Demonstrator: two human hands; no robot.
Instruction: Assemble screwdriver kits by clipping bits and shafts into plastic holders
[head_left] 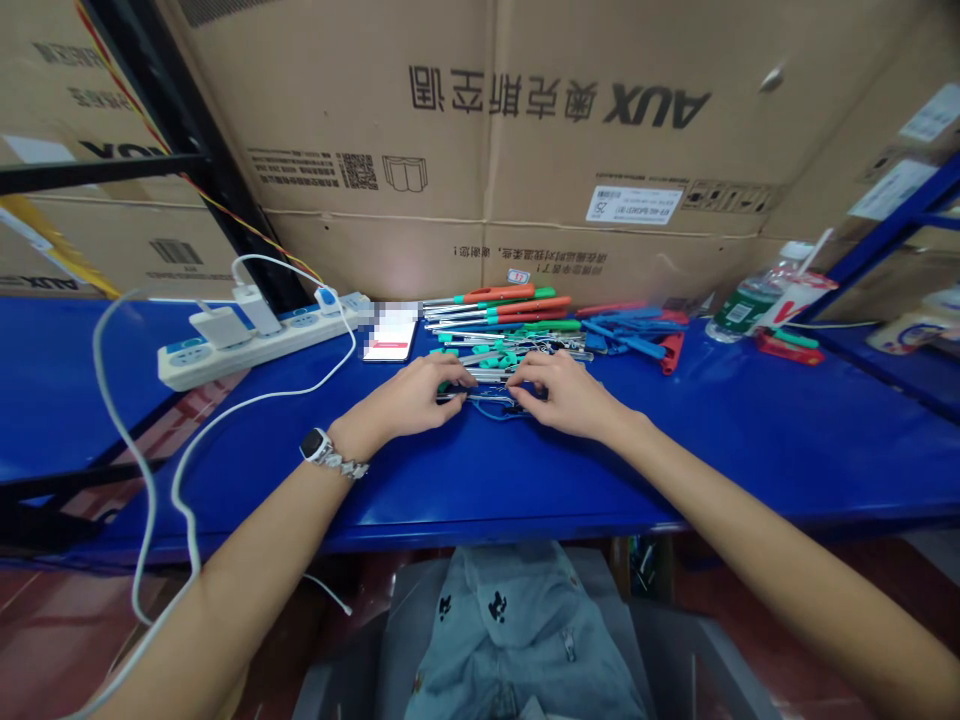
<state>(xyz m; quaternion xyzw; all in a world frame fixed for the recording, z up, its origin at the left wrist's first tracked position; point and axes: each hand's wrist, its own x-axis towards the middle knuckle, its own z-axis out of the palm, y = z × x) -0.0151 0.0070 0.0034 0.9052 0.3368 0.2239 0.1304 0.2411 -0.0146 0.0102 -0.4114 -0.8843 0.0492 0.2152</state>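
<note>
My left hand [421,398] is closed, its thumb and fingers pinching a thin metal rod [489,399] low over the blue table. Facing it, my right hand [564,396] is also closed, fingertips together at the rod's other end beside a small dark piece; exactly what they grip is hidden. A thin blue wire [495,415] loops just below the rod. Right behind my fingers lies a pile of metal rods with green plastic ends [491,357]. Farther back are several long metal-shafted tools with orange handles [499,293].
Blue and red plastic pieces [637,330] lie right of the pile. A phone [390,335] and a white power strip [262,345] with cables are at left. A water bottle [746,302] and a cup [795,295] stand right. Large cardboard boxes [525,170] wall the back.
</note>
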